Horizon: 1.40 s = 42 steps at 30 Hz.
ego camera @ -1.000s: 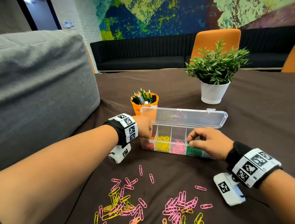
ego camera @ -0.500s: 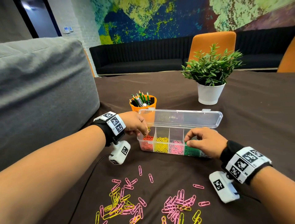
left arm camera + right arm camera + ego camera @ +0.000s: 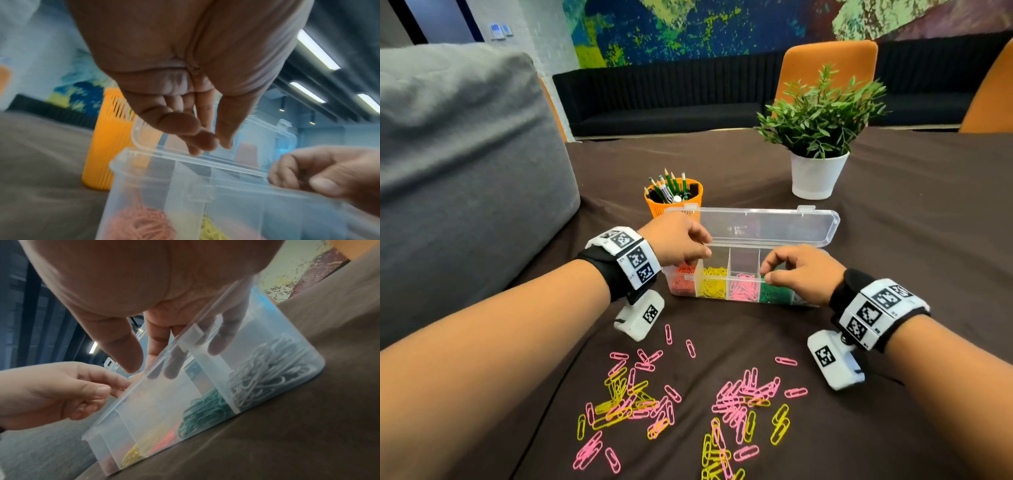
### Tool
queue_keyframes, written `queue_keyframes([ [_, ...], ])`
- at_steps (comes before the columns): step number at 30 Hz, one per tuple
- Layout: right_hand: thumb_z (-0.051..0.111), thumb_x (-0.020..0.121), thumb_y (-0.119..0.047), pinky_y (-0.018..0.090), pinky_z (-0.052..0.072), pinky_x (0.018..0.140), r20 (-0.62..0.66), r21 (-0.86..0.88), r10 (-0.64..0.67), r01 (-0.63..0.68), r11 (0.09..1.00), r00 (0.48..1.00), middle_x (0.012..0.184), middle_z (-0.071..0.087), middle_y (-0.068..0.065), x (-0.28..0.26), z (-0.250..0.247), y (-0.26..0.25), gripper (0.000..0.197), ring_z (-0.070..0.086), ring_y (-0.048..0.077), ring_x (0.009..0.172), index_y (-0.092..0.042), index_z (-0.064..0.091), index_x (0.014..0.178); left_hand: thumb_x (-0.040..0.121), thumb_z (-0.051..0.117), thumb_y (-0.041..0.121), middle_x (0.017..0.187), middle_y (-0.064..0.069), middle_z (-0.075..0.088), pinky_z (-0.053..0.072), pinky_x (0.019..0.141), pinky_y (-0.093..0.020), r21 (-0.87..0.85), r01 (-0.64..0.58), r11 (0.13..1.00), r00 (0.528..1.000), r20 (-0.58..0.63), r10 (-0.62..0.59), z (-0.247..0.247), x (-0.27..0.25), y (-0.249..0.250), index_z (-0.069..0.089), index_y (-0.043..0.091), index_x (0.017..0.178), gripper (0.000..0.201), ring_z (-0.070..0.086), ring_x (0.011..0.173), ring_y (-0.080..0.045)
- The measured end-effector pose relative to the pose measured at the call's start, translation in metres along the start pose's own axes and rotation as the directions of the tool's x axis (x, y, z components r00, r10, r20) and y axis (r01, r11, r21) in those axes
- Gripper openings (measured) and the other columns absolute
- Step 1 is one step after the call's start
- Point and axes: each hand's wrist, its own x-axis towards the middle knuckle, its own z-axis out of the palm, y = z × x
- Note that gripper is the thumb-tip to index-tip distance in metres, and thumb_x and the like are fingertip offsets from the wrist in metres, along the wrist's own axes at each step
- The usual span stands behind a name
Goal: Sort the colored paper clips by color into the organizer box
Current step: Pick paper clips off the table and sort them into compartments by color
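Note:
A clear organizer box (image 3: 744, 262) stands mid-table with its lid (image 3: 756, 226) upright at the back. Its compartments hold red (image 3: 683, 281), yellow (image 3: 714, 284), pink (image 3: 743, 291), green (image 3: 774, 294) and silver (image 3: 265, 374) clips. My left hand (image 3: 703, 255) hovers over the red compartment; in the left wrist view its fingertips (image 3: 207, 142) point down, close together, with no clip between them. My right hand (image 3: 768, 274) holds the front wall at the green compartment, thumb (image 3: 127, 360) outside and fingers inside. Loose pink and yellow clips (image 3: 633, 401) lie in front of the box.
An orange pencil cup (image 3: 674, 197) stands just behind the box's left end. A potted plant (image 3: 818, 171) sits at the back right. A large grey cushion (image 3: 465, 171) fills the left side. A second clip pile (image 3: 743, 397) lies near the front.
My left hand has moved from the box's left end to above the red compartment. My right hand has kept its place on the front wall.

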Motion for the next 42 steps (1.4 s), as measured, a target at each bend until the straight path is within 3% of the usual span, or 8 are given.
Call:
queue_keyframes([
  [3,0.074,0.078,-0.023,0.023,0.043,0.071,0.035,0.016,0.035,-0.036,0.999,0.999,0.084,0.071,-0.01,0.001,-0.001,0.002,0.008,0.051,0.0,0.06,-0.029,0.071,0.083,0.083,0.077,0.024,0.086,0.011,0.073,0.05,0.075,-0.019,0.192,-0.13,0.973,0.986,-0.076,0.147,-0.002,-0.036,0.006,0.075,0.023,0.097,0.014,0.061,0.071,0.006],
  [7,0.071,0.081,-0.001,0.018,0.043,0.083,0.068,0.189,-0.002,-0.011,0.982,0.998,0.088,0.07,-0.006,-0.011,-0.018,-0.013,0.02,0.059,-0.005,0.072,-0.02,0.07,0.084,0.08,0.079,0.028,0.076,0.018,0.068,0.044,0.069,-0.014,0.308,-0.176,0.935,0.984,0.071,0.162,-0.008,-0.112,-0.007,0.073,0.028,0.088,0.01,0.058,0.068,0.009],
  [10,0.073,0.077,-0.003,0.005,0.039,0.074,-0.014,-0.061,-0.179,0.178,0.982,0.984,0.082,0.066,-0.013,-0.044,-0.024,-0.035,0.019,0.057,-0.006,0.076,-0.02,0.069,0.084,0.08,0.077,0.033,0.074,0.022,0.068,0.048,0.069,-0.015,0.359,-0.141,0.923,0.978,0.195,0.073,-0.01,-0.176,-0.019,0.07,0.034,0.085,0.009,0.061,0.071,0.008],
  [12,0.073,0.076,-0.011,0.011,0.043,0.073,0.162,-0.189,-0.26,0.289,0.939,0.952,0.08,0.065,-0.012,-0.077,-0.016,-0.049,0.019,0.059,0.003,0.078,-0.029,0.068,0.082,0.081,0.075,0.037,0.08,0.023,0.067,0.049,0.07,-0.017,0.341,-0.116,0.933,0.964,0.265,0.023,-0.005,-0.215,-0.021,0.069,0.037,0.088,0.009,0.062,0.075,0.006],
  [16,0.065,0.081,-0.036,0.02,0.045,0.078,0.568,-0.396,-0.1,0.377,0.838,0.817,0.089,0.058,-0.016,-0.132,0.013,-0.058,0.012,0.053,0.001,0.081,-0.035,0.062,0.092,0.085,0.067,0.048,0.092,0.024,0.064,0.047,0.075,-0.014,0.344,-0.118,0.932,0.917,0.397,-0.031,0.021,-0.266,-0.018,0.064,0.043,0.106,0.021,0.059,0.081,0.008],
  [25,0.053,0.091,-0.037,0.03,0.046,0.085,0.557,-0.516,-0.075,0.415,0.749,0.827,0.102,0.046,-0.014,-0.154,0.032,-0.061,0.01,0.054,0.008,0.094,-0.031,0.06,0.097,0.091,0.048,0.063,0.105,0.009,0.059,0.051,0.084,-0.035,0.606,-0.067,0.792,0.958,0.262,-0.119,0.071,-0.286,-0.012,0.055,0.029,0.107,0.038,0.06,0.102,-0.019],
  [33,0.055,0.088,-0.029,0.024,0.045,0.076,0.498,-0.478,-0.078,0.348,0.807,0.864,0.084,0.054,-0.019,-0.159,0.034,-0.062,0.008,0.051,0.005,0.078,-0.033,0.054,0.095,0.093,0.053,0.049,0.1,0.011,0.055,0.04,0.074,-0.027,0.577,-0.045,0.815,0.973,0.211,-0.095,0.068,-0.284,-0.013,0.055,0.03,0.1,0.02,0.057,0.097,-0.013],
  [42,0.055,0.087,-0.025,0.022,0.044,0.079,0.522,-0.478,-0.092,0.379,0.793,0.848,0.093,0.05,-0.013,-0.161,0.036,-0.064,0.006,0.047,0.002,0.08,-0.029,0.057,0.091,0.095,0.053,0.039,0.109,0.01,0.052,0.051,0.081,-0.037,0.558,-0.114,0.822,0.976,0.217,-0.012,0.073,-0.284,-0.011,0.056,0.033,0.109,0.015,0.058,0.102,-0.018],
])
